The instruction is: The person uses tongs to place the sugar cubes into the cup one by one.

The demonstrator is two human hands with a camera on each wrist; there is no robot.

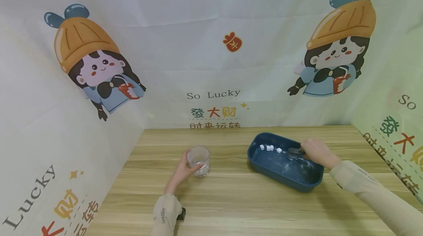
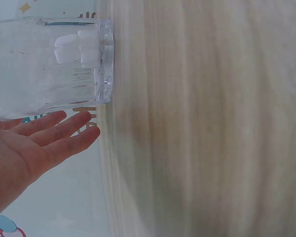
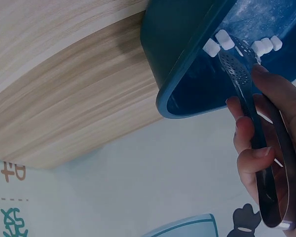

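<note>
In the head view my left hand holds a clear drinking glass, thumb in front and fingers along its far left side. Several white cubes lie at the bottom of the glass, which stands upright on the table. With my right hand I grip metal tongs, whose perforated tips reach down into a dark blue rectangular basin. Loose white cubes are beside the tips, and more lie along the basin. Whether the tips pinch a cube I cannot tell.
The wooden table carries the glass on the left and the basin on the right. A printed white cloth hangs behind and along both sides. White powder marks the basin floor, and its raised walls surround the cubes.
</note>
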